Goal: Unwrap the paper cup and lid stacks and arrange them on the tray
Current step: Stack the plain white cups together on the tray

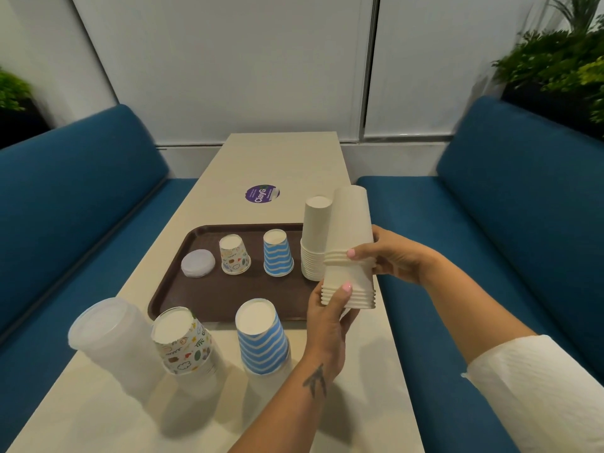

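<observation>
I see both forearms reaching forward; the left hand [330,308] curls its fingers upward in a grip; the right hand [389,256] pinches from the side, wrist bent inward.

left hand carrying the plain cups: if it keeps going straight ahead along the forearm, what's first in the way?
Probably the plain cup stack standing at the tray's right edge, just beyond the held cups that the left hand grips. Depth is unclear; it may pass right of it.

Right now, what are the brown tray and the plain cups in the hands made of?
The brown tray looks like hard plastic: dull textured surface, moulded raised rim. The plain cups, held by the left hand and right hand, look like matte paper with rolled rims.
</observation>
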Motion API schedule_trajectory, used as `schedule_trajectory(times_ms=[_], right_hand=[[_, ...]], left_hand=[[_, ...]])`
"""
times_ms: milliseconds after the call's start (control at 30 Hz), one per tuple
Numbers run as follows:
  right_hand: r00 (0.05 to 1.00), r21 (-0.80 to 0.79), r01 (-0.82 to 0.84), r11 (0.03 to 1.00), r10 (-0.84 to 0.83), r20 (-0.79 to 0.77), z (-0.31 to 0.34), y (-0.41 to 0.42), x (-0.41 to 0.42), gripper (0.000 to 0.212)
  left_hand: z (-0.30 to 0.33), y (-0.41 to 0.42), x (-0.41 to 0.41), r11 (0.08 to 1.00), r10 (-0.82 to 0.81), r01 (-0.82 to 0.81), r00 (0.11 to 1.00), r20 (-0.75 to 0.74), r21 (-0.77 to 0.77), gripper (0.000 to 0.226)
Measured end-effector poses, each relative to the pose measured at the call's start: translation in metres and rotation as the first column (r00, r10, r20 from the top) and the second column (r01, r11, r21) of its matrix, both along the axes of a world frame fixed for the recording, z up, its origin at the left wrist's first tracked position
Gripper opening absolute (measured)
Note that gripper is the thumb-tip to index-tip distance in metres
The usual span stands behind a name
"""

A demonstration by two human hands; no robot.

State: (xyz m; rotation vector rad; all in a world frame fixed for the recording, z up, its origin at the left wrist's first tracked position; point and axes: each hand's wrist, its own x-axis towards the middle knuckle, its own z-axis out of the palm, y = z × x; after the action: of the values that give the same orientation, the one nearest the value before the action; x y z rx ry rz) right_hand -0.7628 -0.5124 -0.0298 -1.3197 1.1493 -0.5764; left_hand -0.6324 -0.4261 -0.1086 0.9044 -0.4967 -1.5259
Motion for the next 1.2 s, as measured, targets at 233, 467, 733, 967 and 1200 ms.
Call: schedule_trajectory(times_ms=[233,467,733,967,1200], right_hand=[[0.99,-0.028,0.107,0.994,-0.104,0.096,0.009,-0.008,0.003,0.11],[0.967,-0.252,0.229,0.94,-0.19,0.169,0.027,-0.033,0.02,0.093],[0.958,-0.482,0.284,0.829,-0.266,0.107,0.032,-0.07,0.054,0.087],[0.958,-0.492,0.162,0.855,-0.256,-0.13,0.018,-0.083,0.064,0.094],[0.937,-0.393,0.073,0.917,-0.198,-0.288,-0.008,-0.083,0.06,0.094]], left_hand=[[-0.006,0.007,-0.003,0.999,0.003,-0.002,1.0,-0.01,0.037,0.038],[-0.022,0.018,-0.003,0.993,0.106,-0.102,0.992,-0.07,0.062,0.029],[-0.025,0.004,-0.001,0.98,0.19,-0.18,0.973,-0.131,0.09,0.089],[-0.02,-0.005,0.001,0.978,0.204,-0.193,0.962,-0.184,0.074,0.088],[-0.017,-0.003,0.004,0.981,0.196,-0.19,0.961,-0.195,0.049,0.067]])
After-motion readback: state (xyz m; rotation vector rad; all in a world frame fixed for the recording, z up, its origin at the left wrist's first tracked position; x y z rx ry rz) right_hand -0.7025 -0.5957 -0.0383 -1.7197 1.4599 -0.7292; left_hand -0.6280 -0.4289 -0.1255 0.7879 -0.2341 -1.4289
